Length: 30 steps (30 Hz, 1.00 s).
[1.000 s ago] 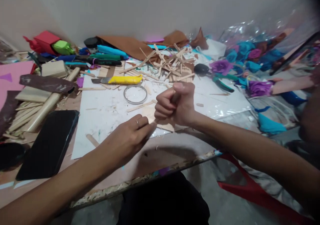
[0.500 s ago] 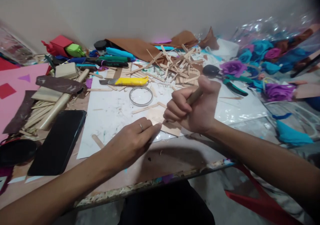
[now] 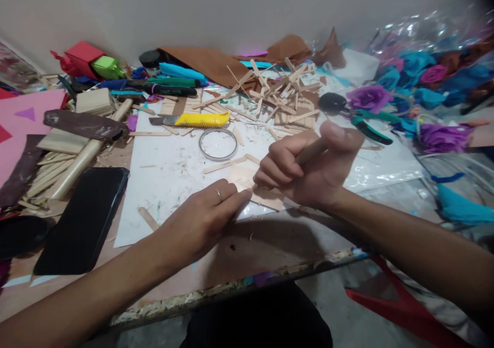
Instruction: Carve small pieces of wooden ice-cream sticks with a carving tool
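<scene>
Grips a brown rod (image 3: 312, 151) in the clenched right hand (image 3: 318, 178), with lower end hidden. Rests the left hand (image 3: 208, 211), fingers curled, at a thin wooden sheet (image 3: 269, 198); cannot tell whether pinching or only pressing. Locate wooden sheet between the hands, near the white sheet's (image 3: 154, 157) front edge. Note room leftward to the smartphone (image 3: 83, 222); tighter beyond, at utility knife (image 3: 200, 120) and craft sticks (image 3: 262, 97).

A plain grey wall (image 3: 231, 13) stands behind the table (image 3: 208, 268), whose front edge looks rough and worn. Below, the floor (image 3: 351, 319) is also grey. The light is rather dim.
</scene>
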### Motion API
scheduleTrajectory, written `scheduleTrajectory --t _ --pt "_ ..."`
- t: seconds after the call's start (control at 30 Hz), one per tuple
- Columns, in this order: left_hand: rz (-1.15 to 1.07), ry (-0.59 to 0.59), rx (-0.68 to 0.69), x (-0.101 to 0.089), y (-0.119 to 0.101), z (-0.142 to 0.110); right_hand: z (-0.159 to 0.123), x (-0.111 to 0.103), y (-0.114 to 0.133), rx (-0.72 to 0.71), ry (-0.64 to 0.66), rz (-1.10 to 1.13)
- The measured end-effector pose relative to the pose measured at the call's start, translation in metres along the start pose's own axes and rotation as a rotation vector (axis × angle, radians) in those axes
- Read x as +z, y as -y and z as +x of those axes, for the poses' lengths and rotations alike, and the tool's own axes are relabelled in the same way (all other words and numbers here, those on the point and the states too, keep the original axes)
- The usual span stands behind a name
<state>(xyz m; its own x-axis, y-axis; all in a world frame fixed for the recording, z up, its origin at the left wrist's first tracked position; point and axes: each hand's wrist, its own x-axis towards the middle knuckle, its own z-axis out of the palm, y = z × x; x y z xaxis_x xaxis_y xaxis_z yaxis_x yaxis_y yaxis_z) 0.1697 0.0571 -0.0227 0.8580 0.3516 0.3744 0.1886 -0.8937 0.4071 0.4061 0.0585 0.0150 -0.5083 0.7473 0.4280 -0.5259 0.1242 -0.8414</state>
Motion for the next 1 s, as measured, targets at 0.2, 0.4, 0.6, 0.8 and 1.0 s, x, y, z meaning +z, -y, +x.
scheduleTrajectory --t 0.2,0.4,0.6,0.8,1.0 --pt "-0.029 0.020 -0.016 -0.003 -0.001 0.002 -0.006 0.020 0.010 0.145 -0.201 0.005" --pt "0.012 0.038 -0.028 -0.004 -0.002 0.003 0.003 0.024 -0.001 0.045 -0.165 -0.019" --pt "0.036 0.009 0.002 0.000 -0.003 0.005 0.014 0.027 -0.009 0.080 -0.247 -0.071" --pt "0.035 0.000 0.002 0.002 0.000 0.004 0.016 0.025 -0.010 0.037 -0.211 -0.011" --pt "0.057 0.010 0.002 0.004 0.001 0.002 0.018 0.033 -0.014 0.030 -0.359 -0.004"
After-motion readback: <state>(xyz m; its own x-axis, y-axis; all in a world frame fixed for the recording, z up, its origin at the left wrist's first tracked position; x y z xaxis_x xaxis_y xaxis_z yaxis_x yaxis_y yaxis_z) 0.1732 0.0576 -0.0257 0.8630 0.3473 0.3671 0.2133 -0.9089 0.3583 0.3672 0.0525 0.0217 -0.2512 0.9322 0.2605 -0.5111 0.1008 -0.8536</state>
